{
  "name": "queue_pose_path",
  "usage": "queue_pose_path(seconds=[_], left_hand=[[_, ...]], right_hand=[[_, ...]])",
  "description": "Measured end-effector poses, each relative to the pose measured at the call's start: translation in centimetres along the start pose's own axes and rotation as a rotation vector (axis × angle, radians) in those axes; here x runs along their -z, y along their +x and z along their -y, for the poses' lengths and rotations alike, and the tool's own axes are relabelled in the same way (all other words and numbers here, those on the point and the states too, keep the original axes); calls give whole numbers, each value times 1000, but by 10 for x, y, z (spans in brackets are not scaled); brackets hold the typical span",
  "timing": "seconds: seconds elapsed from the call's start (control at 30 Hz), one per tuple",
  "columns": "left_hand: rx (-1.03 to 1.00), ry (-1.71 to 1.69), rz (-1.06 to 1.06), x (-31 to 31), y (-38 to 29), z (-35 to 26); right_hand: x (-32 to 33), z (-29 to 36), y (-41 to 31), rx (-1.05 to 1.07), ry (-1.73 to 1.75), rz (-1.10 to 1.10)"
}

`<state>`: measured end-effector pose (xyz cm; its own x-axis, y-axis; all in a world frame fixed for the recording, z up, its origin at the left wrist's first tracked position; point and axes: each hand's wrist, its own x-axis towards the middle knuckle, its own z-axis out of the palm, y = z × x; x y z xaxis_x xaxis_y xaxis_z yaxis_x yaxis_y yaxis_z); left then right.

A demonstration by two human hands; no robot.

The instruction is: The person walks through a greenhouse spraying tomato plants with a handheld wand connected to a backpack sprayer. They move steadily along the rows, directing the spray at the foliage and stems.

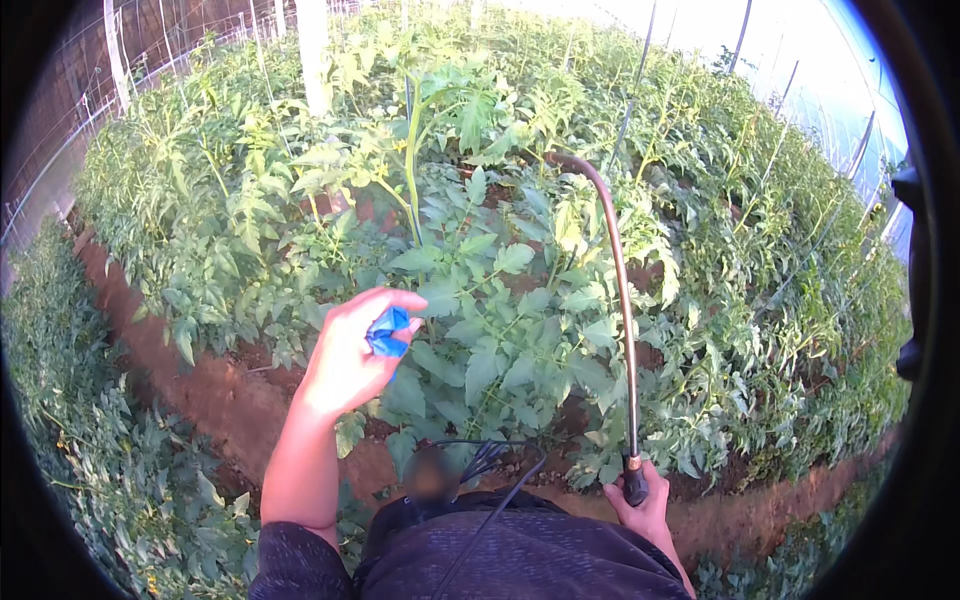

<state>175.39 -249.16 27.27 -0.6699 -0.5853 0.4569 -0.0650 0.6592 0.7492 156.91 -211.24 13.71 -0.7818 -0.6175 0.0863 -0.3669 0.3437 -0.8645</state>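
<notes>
My left hand (349, 352) is raised over the tomato plants, its fingers closed around a crumpled piece of thin blue material (388, 331). Whether that material is plastic or cloth cannot be told. Down at my right side, my right hand (643, 501) grips the black handle (634, 484) of a sprayer wand. The wand's long metal tube (624, 289) rises upright from the handle and bends left at the top, its tip among the leaves. Just beyond my left hand is a leafy tomato plant (480, 360), with a tall, thick green stem (411, 161) behind it.
Tomato rows fill the greenhouse, with a bare soil path (217, 412) at left. Support strings (637, 82) hang among the plants. A white post (313, 56) stands at the back, and plastic sheeting (855, 97) forms the right side. A thin black cable (517, 484) crosses my dark shirt.
</notes>
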Motion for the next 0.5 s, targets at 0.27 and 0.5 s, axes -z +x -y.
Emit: queue_pose_path(seconds=[0.27, 0.5], left_hand=[[-45, 74, 99, -60, 64, 9], [-127, 289, 94, -88, 75, 22]], right_hand=[[-6, 39, 41, 96, -105, 162], [-25, 73, 79, 125, -138, 229]])
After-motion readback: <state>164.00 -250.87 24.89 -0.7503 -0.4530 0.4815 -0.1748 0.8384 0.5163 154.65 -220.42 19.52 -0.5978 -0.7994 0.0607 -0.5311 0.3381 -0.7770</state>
